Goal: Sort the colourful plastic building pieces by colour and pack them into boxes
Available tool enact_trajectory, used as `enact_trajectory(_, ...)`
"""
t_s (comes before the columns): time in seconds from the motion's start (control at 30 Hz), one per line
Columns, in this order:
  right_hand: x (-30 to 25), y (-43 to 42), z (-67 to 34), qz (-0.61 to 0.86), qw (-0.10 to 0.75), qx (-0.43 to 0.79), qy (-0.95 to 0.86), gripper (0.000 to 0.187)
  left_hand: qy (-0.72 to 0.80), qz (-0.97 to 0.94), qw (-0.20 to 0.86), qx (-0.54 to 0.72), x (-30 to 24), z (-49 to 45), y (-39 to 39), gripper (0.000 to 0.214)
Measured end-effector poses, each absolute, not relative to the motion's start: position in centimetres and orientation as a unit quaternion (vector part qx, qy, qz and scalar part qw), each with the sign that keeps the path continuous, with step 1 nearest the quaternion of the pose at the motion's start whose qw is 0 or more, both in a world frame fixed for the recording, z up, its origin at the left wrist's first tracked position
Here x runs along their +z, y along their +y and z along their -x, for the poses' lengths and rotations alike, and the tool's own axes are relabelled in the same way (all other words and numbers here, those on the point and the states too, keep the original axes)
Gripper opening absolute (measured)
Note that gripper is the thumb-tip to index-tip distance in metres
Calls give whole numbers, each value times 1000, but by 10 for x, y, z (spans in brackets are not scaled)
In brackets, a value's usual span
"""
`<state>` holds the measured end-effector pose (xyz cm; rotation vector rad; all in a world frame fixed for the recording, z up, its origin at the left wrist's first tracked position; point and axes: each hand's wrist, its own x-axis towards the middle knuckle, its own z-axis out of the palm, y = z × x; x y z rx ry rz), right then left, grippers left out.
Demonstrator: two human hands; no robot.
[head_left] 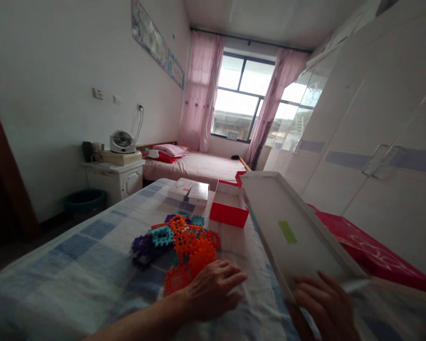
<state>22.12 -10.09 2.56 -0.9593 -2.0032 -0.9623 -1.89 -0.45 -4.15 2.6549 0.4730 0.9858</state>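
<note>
My left hand (215, 286) is open over the checked bedsheet (102, 251), its fingers loosely stretched and a little apart. It is right beside a pile of plastic interlocking pieces, where orange (202, 253), light blue (162, 236) and purple (144, 251) ones lie heaped together. On the right, my right hand (324, 303) grips the near end of a shallow white box lid (270, 203). The lid is tilted, its inner side faces me, and a green strip (287, 232) sticks to it. Part of the right hand is blurred.
An open red box (229, 216) with a white inside stands beyond the pile. White boxes (199, 193) lie to its left. A pink-red package (372, 251) sits at the right by the wardrobe (379, 123). Farther back are a fan (122, 141) on a cabinet and another bed (206, 166).
</note>
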Motion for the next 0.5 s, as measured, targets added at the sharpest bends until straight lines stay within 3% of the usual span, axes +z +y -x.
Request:
enact_trajectory(0.1, 31, -67, -173, 356, 369, -339, -789, 7, 142, -776, 383, 481, -31, 19, -11, 58)
enact_trajectory(0.17, 24, -51, -149, 352, 372, -309, -802, 7, 148, -637, 534, 536, -16, 17, -13, 62)
enact_trajectory(0.23, 19, -40, -133, 340, 361, -282, -821, 10, 187, -509, 618, 569, 3, 16, -12, 67)
enact_trajectory(0.33, 25, -26, -120, 297, 368, -279, -836, 10, 242, -394, 639, 615, 30, 27, -1, 67)
enact_trajectory(0.4, 36, -12, -120, 304, 425, -293, -801, 20, 265, -377, 631, 624, 41, 44, 12, 62)
enact_trajectory(0.5, 47, 26, -131, 437, 473, -257, -720, 36, 345, -401, 586, 614, 49, 80, 35, 58)
